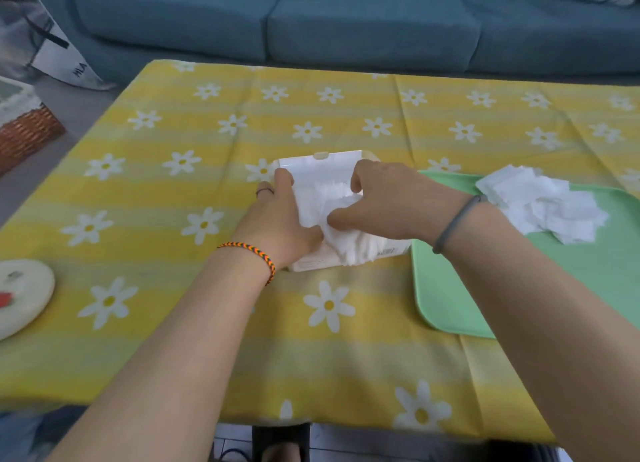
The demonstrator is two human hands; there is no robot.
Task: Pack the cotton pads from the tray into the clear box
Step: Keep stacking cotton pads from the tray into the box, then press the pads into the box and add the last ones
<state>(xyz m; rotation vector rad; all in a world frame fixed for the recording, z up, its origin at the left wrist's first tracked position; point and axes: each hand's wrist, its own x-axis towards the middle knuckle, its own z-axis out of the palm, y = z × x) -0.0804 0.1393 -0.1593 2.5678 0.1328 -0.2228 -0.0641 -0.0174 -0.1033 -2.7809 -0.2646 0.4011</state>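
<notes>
The clear box [322, 165] sits in the middle of the table with its lid open at the back. A stack of white cotton pads [349, 250] fills it and bulges over the near edge. My left hand [280, 219] grips the box's left side, thumb on the pads. My right hand [388, 201] holds the pads from the right, fingers curled over the top and thumb tucked under them. A loose pile of cotton pads [547, 205] lies on the green tray [446, 288] to the right.
A yellow daisy tablecloth [207, 149] covers the table. A round cream container [20, 295] sits at the left edge. A wicker basket [24, 132] stands on the floor at left, a blue sofa [346, 21] behind the table.
</notes>
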